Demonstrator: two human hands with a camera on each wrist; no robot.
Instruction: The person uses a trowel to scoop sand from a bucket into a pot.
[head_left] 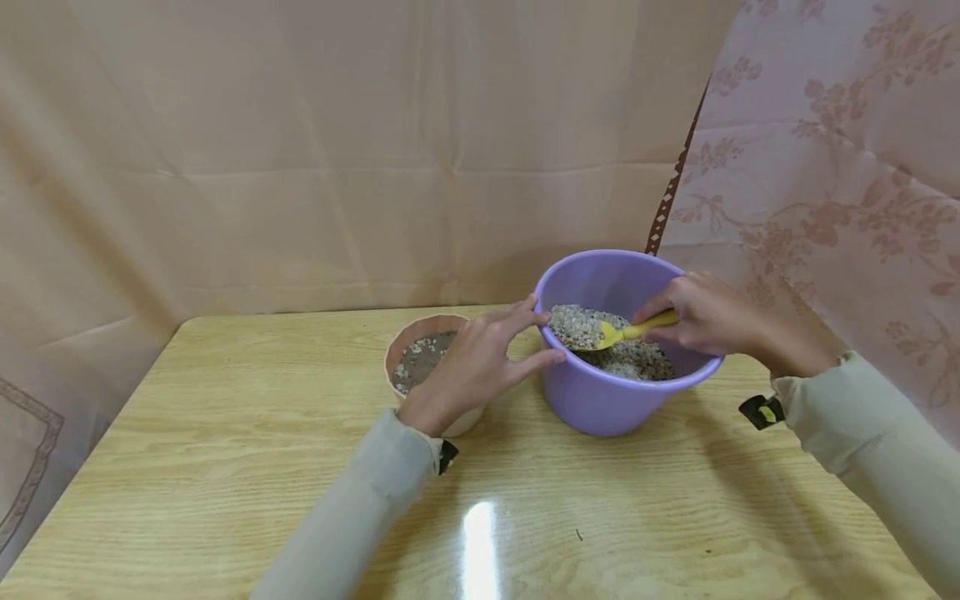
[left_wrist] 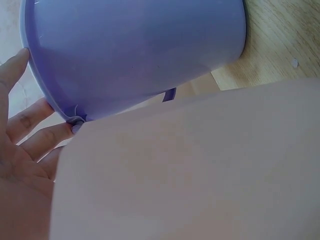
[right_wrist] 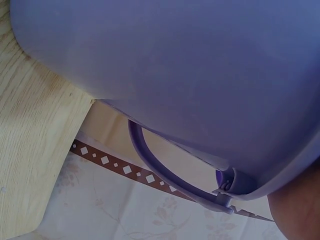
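Note:
A purple bucket (head_left: 600, 408) stands on the table, holding a mix of small pale pebbles (head_left: 637, 362). My right hand (head_left: 705, 317) reaches over its right rim and grips the handle of a yellow hand trowel (head_left: 618, 333). The trowel's blade carries a heap of pebbles just above the rest. Against the bucket's left rim rest the extended fingertips and thumb of my left hand (head_left: 480, 354); the left wrist view shows its fingers (left_wrist: 37, 120) along the rim. Behind that hand, partly hidden, is a terracotta-coloured pot (head_left: 397, 333) with grey-brown soil and pale stones.
The wood-grain table (head_left: 262, 417) ends at a back edge near the beige curtain (head_left: 337, 167). A floral cloth (head_left: 840, 183) hangs at the right. The bucket's purple carrying handle (right_wrist: 160, 167) hangs down its far side. A tiny dark scrap (head_left: 579, 535) lies near the front.

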